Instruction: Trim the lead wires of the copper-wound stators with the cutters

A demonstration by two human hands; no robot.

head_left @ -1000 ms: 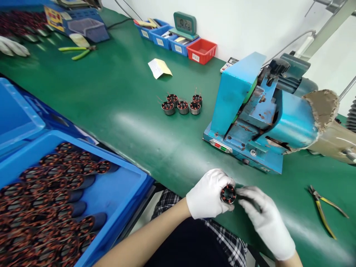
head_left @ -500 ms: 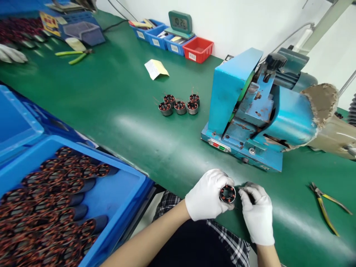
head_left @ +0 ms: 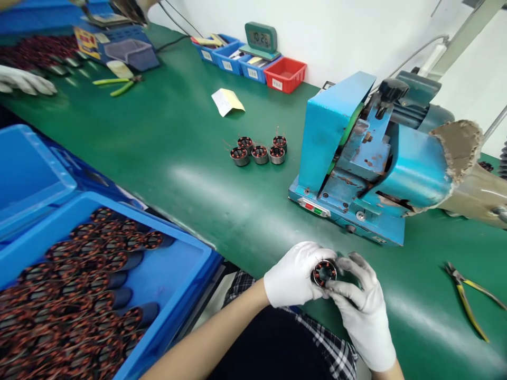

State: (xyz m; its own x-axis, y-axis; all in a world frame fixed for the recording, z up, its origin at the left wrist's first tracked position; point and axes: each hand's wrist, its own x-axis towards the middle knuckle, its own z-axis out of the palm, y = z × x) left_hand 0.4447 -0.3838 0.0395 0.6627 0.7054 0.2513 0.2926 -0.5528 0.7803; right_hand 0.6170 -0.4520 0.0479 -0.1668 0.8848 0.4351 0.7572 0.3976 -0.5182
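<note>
A small motor stator (head_left: pixel 319 278), a round dark ring with copper windings, faces up at the table's front edge. My left hand (head_left: pixel 296 274), in a white glove, is closed around its left side. My right hand (head_left: pixel 362 303), also gloved in white with greyish fingertips, grips the stator's right side, fingers above and thumb below. Several similar stators (head_left: pixel 260 153) stand in a group on the green table (head_left: pixel 190 132), thin wire ends sticking up from some. To my left, a blue bin (head_left: pixel 180 258) holds many more wound stators lying on their sides.
A blue grinding machine (head_left: pixel 348 169) stands ahead right. Yellow-handled cutters (head_left: pixel 467 301) lie at right, green-handled cutters (head_left: pixel 119 84) far left. Small blue trays (head_left: pixel 232 64), a red tray (head_left: pixel 285 74), a clock (head_left: pixel 260 38) and folded paper (head_left: pixel 228 101) sit behind. Another person's gloved hand (head_left: pixel 26 82) shows far left.
My right hand has moved left, from beside the stator onto its right side. My left hand still holds it. The view has shifted slightly, and the other person's glove reaches further in.
</note>
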